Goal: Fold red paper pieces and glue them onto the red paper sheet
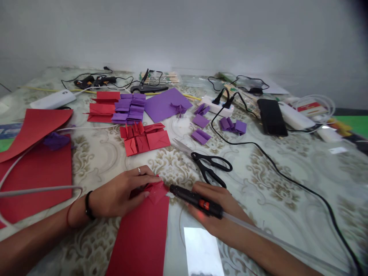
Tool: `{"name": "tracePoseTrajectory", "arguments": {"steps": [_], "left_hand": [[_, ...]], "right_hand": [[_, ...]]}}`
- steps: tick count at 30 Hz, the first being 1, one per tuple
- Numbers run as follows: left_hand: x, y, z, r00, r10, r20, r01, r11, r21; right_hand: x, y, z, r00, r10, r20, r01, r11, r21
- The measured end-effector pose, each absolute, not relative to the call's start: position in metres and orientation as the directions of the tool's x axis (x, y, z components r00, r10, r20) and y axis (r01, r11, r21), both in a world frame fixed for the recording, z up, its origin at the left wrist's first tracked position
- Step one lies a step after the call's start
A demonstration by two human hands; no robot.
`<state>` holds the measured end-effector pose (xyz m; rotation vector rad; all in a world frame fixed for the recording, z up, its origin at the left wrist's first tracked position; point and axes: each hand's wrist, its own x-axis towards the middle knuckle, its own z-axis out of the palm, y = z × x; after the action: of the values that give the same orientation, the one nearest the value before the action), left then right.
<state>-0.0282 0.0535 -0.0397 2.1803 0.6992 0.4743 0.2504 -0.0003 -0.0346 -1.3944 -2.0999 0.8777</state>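
My left hand (123, 191) pinches a small folded red paper piece (156, 193) between thumb and fingers, above the top end of a red paper sheet (140, 237). My right hand (221, 209) is wrapped round a black glue gun (191, 196), and a long translucent glue stick (264, 234) sticks out of its back. The gun's nozzle points left, at or very near the right edge of the folded piece; whether they touch I cannot tell. Just beyond my right hand lie black-handled scissors (205, 163), blades pointing away to the left. Past my left hand rests a group of folded red pieces (145, 140).
Purple folded pieces (129, 108) and a purple sheet (163, 104) lie farther back. A white power strip (221, 108) feeds a black cord (258, 147) running along the right side. A phone (271, 117) lies right; large red sheets (43, 180) and a white cable (40, 190) lie left.
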Motion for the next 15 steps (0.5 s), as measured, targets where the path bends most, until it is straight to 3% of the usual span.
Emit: {"name": "tracePoseTrajectory", "arguments": {"steps": [15], "left_hand": [[-0.0281, 0.0514, -0.0377, 0.762, 0.645, 0.056, 0.398, -0.536, 0.744]], "right_hand": [[0.2530, 0.0010, -0.0394, -0.417, 0.908, 0.050, 0.574, 0.305, -0.760]]}}
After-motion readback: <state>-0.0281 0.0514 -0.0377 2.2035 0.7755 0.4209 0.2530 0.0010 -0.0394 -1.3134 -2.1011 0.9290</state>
